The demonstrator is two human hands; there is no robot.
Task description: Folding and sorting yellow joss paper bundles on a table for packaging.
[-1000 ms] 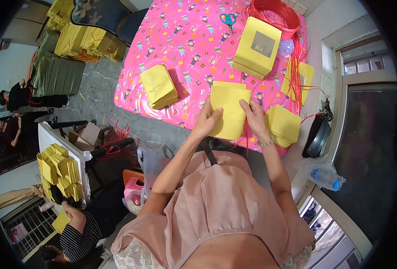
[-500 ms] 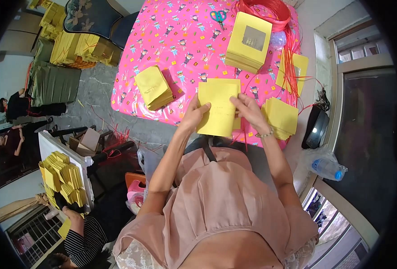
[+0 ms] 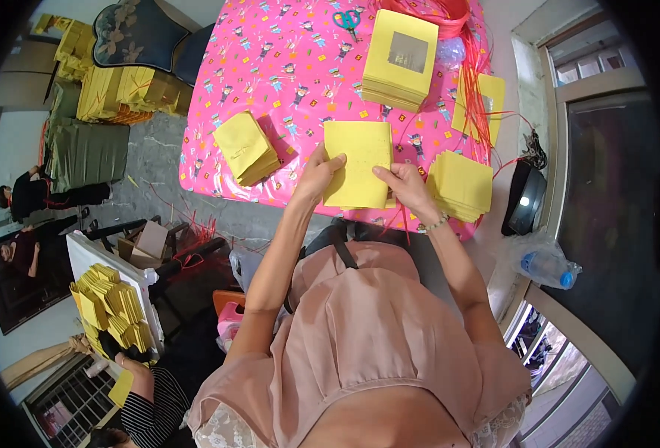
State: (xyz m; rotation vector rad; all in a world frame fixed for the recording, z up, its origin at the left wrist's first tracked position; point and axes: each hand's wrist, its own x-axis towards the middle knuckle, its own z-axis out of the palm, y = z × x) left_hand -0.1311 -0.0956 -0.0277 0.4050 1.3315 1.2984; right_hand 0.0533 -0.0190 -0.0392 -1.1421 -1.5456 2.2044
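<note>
Near the table's front edge I hold a yellow folded paper (image 3: 357, 160) between both hands. My left hand (image 3: 321, 174) grips its left side, thumb on top and fingers underneath. My right hand (image 3: 408, 187) pinches its lower right side with the thumb on the front; most of its fingers are hidden behind or curled beside it. To the right lies a fanned pile of yellow papers (image 3: 460, 183). A smaller stack of yellow folded papers (image 3: 246, 147) sits to the left. Farther back stands a tall stack of yellow sheets (image 3: 378, 52), the top one with a grey window.
Teal scissors (image 3: 347, 22) and a bundle of red ribbon (image 3: 449, 19) lie at the back of the pink patterned table (image 3: 270, 89). Another person's hand (image 3: 130, 364) works at a white table with yellow papers at lower left. A plastic bottle (image 3: 542, 265) lies at right.
The folded paper has flattened and its layers look more even along the top. My right thumb has slid down the paper's right side. The view has shifted slightly.
</note>
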